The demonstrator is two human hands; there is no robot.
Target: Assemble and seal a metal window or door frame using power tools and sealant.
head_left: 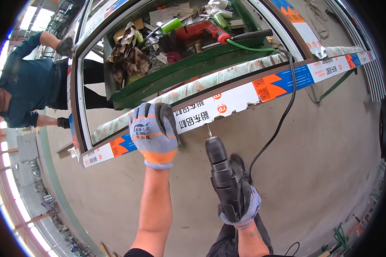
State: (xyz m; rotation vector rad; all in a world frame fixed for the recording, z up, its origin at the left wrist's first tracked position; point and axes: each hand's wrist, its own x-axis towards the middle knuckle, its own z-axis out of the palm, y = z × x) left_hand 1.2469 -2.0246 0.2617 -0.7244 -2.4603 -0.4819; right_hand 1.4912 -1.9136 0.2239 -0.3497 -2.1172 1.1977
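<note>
While my gloved left hand (153,135) clamps over the near edge of a film-wrapped window frame (287,80), left of its middle, my gloved right hand (247,207), apart from it, grips a black corded power drill (223,173). From my remote view, the tip of the drill bit (209,131) is right at that edge; I cannot tell whether it enters. Beyond, a red power drill (193,31) lies with scraps (135,62) in a green tray (193,69). A co-worker (32,81) stands at the frame's left side.
</note>
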